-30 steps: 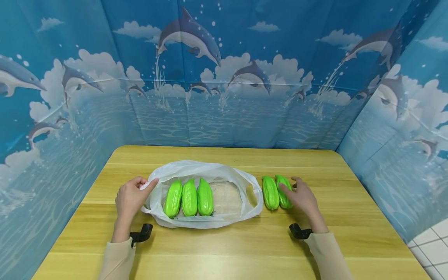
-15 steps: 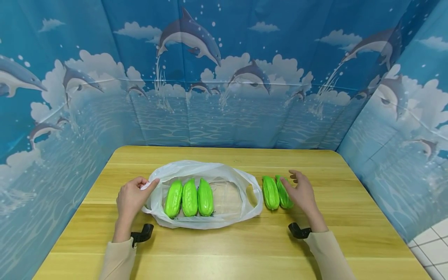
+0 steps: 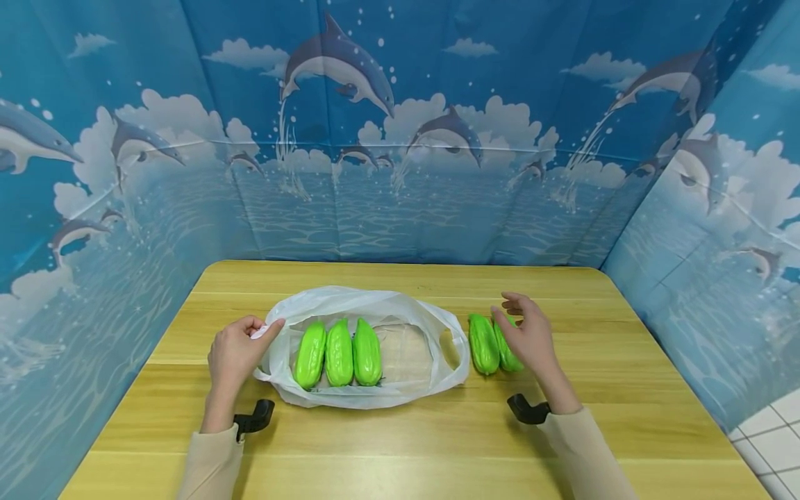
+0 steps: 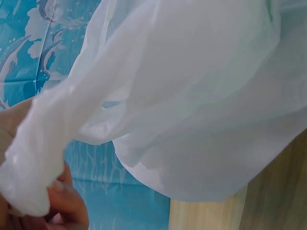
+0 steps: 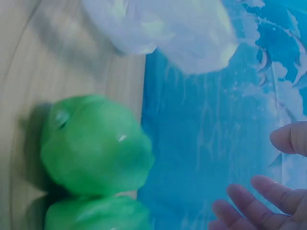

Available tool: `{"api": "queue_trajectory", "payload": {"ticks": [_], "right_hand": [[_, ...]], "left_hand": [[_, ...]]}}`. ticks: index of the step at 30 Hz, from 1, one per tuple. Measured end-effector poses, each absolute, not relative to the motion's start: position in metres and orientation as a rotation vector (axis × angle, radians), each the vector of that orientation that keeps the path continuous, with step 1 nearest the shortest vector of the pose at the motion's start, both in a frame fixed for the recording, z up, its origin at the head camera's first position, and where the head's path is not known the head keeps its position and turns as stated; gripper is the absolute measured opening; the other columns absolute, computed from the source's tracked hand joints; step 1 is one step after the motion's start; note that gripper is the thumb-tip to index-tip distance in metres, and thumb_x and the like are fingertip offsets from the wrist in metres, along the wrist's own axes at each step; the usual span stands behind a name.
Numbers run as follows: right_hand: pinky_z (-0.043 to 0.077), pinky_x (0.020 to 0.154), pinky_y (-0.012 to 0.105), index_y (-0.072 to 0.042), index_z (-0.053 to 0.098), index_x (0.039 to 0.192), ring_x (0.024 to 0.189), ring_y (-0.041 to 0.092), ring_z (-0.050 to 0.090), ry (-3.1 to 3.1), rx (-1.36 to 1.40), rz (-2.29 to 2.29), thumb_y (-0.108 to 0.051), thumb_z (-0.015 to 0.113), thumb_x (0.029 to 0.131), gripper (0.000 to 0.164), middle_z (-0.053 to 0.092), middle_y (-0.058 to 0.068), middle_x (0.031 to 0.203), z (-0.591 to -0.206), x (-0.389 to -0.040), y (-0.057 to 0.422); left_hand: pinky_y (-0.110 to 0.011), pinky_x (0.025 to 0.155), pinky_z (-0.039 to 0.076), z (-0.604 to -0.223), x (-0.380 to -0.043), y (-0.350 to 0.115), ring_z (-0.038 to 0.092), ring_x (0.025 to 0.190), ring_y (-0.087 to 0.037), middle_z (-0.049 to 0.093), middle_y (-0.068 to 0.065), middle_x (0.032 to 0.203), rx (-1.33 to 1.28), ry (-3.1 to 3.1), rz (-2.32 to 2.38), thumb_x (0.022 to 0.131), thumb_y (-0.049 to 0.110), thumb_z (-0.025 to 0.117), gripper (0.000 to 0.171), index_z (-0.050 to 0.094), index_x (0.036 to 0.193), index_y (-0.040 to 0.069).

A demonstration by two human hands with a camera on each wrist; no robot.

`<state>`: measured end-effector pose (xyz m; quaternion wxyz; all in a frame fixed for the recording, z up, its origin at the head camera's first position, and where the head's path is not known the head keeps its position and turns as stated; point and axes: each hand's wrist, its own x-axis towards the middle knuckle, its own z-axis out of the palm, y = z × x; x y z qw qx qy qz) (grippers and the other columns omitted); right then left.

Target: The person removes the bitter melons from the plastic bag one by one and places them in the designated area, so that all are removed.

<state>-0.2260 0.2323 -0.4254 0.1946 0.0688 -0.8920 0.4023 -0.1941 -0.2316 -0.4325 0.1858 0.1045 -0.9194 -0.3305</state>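
While the left hand (image 3: 234,353) still pinches the white bag (image 3: 369,398), the empty, loose-fingered right hand (image 3: 530,335) has shifted nearer it.

The right hand (image 3: 530,337) partly hides the rightmost vegetable (image 3: 507,355), and the right wrist view cuts off the bag (image 5: 182,36).

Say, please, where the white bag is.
In the head view, the white bag is left of centre on the table, between the left hand and two green vegetables.
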Motion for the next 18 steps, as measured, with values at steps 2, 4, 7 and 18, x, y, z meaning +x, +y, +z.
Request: {"api": "queue_trajectory", "payload": {"ticks": [2,4,7,18], "right_hand": [[0.044,0.077,0.047,-0.001,0.054,0.126,0.099,0.034,0.056,-2.492,0.21,1.133,-0.029,0.06,0.094,0.043,0.06,0.019,0.11,-0.421,-0.224,0.228],[0.044,0.077,0.047,-0.001,0.055,0.126,0.099,0.034,0.057,-2.484,0.228,1.147,-0.029,0.061,0.094,0.043,0.06,0.019,0.11,-0.417,-0.222,0.223],[0.044,0.077,0.048,-0.001,0.054,0.127,0.099,0.034,0.057,-2.484,0.262,1.167,-0.028,0.061,0.094,0.043,0.059,0.018,0.111,-0.411,-0.219,0.216],[0.048,0.077,0.045,-0.002,0.053,0.128,0.099,0.03,0.058,-2.491,0.378,1.198,-0.026,0.063,0.093,0.044,0.058,0.014,0.111,-0.397,-0.213,0.196]], "left_hand": [[-0.033,0.048,0.033,-0.432,-0.194,-0.232,0.047,0.054,-0.019,0.052,0.0,0.061,0.293,-2.588,-0.931,0.08,0.061,0.064,0.048,0.063,0.074,0.013],[-0.033,0.048,0.033,-0.432,-0.194,-0.232,0.047,0.054,-0.019,0.052,0.0,0.06,0.292,-2.587,-0.932,0.08,0.061,0.064,0.048,0.063,0.074,0.013],[-0.033,0.048,0.033,-0.432,-0.194,-0.232,0.047,0.054,-0.019,0.052,0.0,0.06,0.29,-2.584,-0.933,0.08,0.061,0.064,0.048,0.062,0.074,0.013],[-0.033,0.048,0.032,-0.432,-0.193,-0.232,0.046,0.054,-0.02,0.051,0.0,0.06,0.294,-2.585,-0.931,0.08,0.061,0.064,0.049,0.062,0.074,0.013]]}}
